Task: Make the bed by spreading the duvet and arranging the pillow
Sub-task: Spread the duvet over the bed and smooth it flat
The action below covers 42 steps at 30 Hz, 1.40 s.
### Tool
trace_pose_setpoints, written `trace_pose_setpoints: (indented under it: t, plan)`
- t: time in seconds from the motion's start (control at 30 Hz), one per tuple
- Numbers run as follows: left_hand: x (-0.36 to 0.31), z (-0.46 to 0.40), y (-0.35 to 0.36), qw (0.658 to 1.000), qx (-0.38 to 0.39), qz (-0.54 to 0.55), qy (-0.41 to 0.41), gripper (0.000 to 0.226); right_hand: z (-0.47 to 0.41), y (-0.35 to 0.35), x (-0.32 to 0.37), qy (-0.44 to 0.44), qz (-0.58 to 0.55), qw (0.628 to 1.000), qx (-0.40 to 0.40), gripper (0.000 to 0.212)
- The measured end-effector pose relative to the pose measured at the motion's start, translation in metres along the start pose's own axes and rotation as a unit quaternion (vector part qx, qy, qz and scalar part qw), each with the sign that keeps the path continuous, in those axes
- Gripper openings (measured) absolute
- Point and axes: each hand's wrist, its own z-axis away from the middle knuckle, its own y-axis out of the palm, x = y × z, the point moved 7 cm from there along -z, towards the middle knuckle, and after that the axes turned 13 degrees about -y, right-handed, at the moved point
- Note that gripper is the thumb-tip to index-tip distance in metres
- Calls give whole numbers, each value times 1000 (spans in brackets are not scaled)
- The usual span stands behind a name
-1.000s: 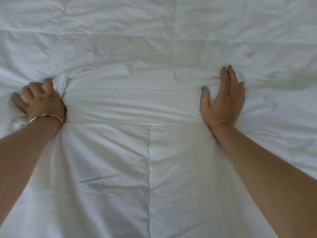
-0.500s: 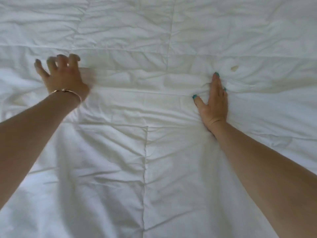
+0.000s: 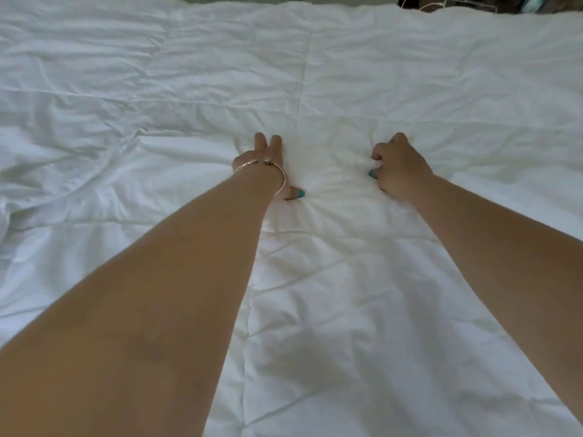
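A white quilted duvet (image 3: 315, 74) covers the whole bed, wrinkled, with heavier creases at the left. My left hand (image 3: 271, 159), a bracelet on its wrist, lies pressed on the duvet near the middle. Its fingers point away from me and its thumb is spread to the right. Close to its right, my right hand (image 3: 399, 167) has its fingers curled into the fabric and pinches a small bunch of duvet. The cloth puckers between the two hands. No pillow is in view.
The duvet's far edge runs along the top of the view. Beyond it at the top right is a dark area with white cables (image 3: 454, 3) and other objects.
Both hands have moved inward toward the bed's middle and farther up. The right hand went from flat to curled on the fabric. The view has tilted up and shows the far edge.
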Motion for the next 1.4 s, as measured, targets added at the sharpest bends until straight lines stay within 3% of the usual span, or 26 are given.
trace_pose_setpoints:
  t: [0.07, 0.13, 0.2, 0.27, 0.33, 0.47, 0.63, 0.73, 0.83, 1.0, 1.13, 1.23, 1.3, 1.4]
  plan:
    - [9, -8, -15, 999, -4, 29, -38, 118, 4, -21, -1, 33, 11, 991, -129, 16]
    - [13, -14, -22, 994, -43, 100, -20, 118, 17, -35, 2, 65, -71, 954, -283, 22]
    - [22, -18, -14, 972, -125, 199, 8, 111, 25, -16, 9, 34, -166, 931, -323, 40]
    - [28, -21, 10, 962, -172, 212, 26, 96, 26, 11, 12, -9, -160, 940, -301, 46]
    - [24, -25, 34, 974, -173, 138, 48, 78, 20, 30, 14, -55, -113, 963, -239, 44]
    - [18, -41, 42, 981, -166, 87, 53, 72, 3, 44, 13, -77, -33, 989, -126, 61]
    - [17, -48, 59, 990, -130, 36, 44, 77, 0, 68, 9, -40, 96, 991, -78, 56]
    - [3, -47, 39, 987, -143, -69, 2, 78, -20, 61, 8, -12, 148, 986, -72, 57]
    - [-11, 25, 27, 984, -145, -100, 19, 62, -10, 43, 30, 5, 201, 978, -48, 57]
    - [87, 210, 100, 996, -43, 75, -2, 64, 122, 29, 49, 58, 80, 992, -76, 61]
    - [175, 304, 150, 996, -73, 43, 6, 69, 276, 47, 85, 51, 27, 997, -43, 61]
    - [182, 350, 167, 996, -43, 73, 8, 82, 387, 76, 126, 61, 27, 998, -12, 63]
    - [170, 371, 165, 996, -31, 75, 30, 78, 413, 86, 158, 62, -5, 998, 1, 60]
    - [187, 371, 174, 998, -39, 43, 35, 69, 423, 98, 178, -38, 26, 998, 49, 57]
